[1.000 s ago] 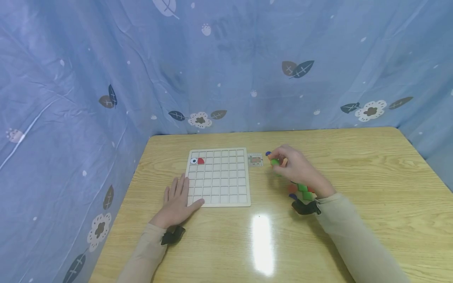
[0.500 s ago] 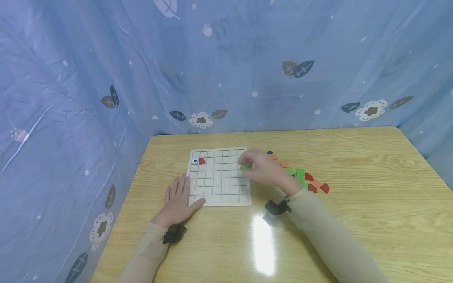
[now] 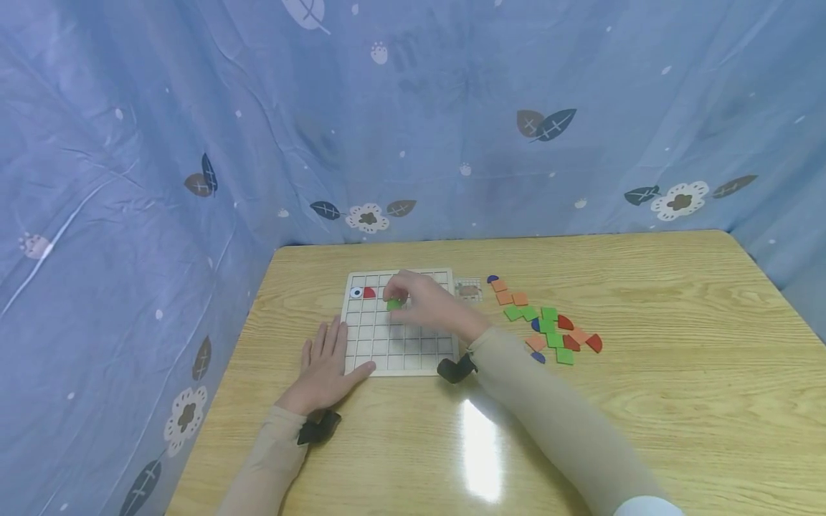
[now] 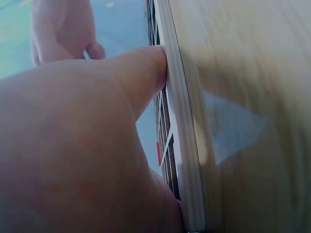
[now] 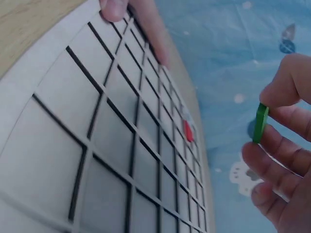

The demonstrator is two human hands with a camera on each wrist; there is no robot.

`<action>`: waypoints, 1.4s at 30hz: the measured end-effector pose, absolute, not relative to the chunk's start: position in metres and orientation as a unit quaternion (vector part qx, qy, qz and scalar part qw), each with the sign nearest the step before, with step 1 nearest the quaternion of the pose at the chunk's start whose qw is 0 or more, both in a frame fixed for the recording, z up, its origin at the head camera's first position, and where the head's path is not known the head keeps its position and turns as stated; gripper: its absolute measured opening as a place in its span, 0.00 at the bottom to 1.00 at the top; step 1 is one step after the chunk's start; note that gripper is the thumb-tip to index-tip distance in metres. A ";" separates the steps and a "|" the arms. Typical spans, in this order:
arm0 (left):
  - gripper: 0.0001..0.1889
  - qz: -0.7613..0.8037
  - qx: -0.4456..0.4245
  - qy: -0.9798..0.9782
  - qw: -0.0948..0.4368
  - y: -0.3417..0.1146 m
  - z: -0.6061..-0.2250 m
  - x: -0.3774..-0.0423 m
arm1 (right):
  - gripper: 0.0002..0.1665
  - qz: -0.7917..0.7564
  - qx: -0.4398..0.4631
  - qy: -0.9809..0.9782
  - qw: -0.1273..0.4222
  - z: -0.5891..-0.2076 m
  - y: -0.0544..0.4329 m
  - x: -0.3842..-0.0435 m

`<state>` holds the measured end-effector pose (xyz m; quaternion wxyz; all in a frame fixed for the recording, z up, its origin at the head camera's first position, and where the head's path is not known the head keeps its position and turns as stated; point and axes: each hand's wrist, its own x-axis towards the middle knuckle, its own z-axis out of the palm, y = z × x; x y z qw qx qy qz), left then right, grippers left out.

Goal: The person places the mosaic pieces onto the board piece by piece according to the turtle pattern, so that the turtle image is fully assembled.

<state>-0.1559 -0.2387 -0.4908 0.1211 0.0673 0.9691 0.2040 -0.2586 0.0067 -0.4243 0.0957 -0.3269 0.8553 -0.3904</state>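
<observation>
Tile (image 5: 261,125), green, has come over the board (image 3: 396,347).
My right fingers (image 5: 286,150) pinch it, likely not placed yet; my left fingers (image 3: 332,337) lie straight.

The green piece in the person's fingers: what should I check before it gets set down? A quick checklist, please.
1. Grip on the green piece: ok, the right hand pinches it.
2. Board steadied: seemingly ok, the left hand lies along its left edge, thumb touching it.
3. Room on the board: ok, bare squares show beside the eye piece and red piece.
4. Green piece seated in a square: not ok, it is held above the board.
5. Target square on the picture card: cannot tell, too small to read.
</observation>
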 end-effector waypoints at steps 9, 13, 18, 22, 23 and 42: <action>0.57 0.186 0.066 0.971 0.138 -0.240 -0.490 -0.157 | 0.18 -0.392 -0.357 0.845 0.077 -0.436 -0.027 -0.272; 0.57 0.189 0.069 0.970 0.137 -0.240 -0.489 -0.157 | 0.17 -0.374 -0.364 0.850 0.066 -0.439 -0.043 -0.276; 0.56 0.193 0.070 0.969 0.136 -0.240 -0.488 -0.157 | 0.15 -0.325 -0.366 0.871 0.043 -0.441 -0.063 -0.281; 0.56 0.195 0.071 0.969 0.136 -0.239 -0.487 -0.156 | 0.16 -0.309 -0.354 0.882 0.039 -0.446 -0.077 -0.285; 0.56 0.194 0.070 0.969 0.138 -0.239 -0.487 -0.156 | 0.16 -0.309 -0.351 0.883 0.042 -0.447 -0.080 -0.286; 0.56 0.186 0.068 0.970 0.141 -0.239 -0.489 -0.157 | 0.12 -0.297 -0.346 0.888 0.060 -0.466 -0.091 -0.297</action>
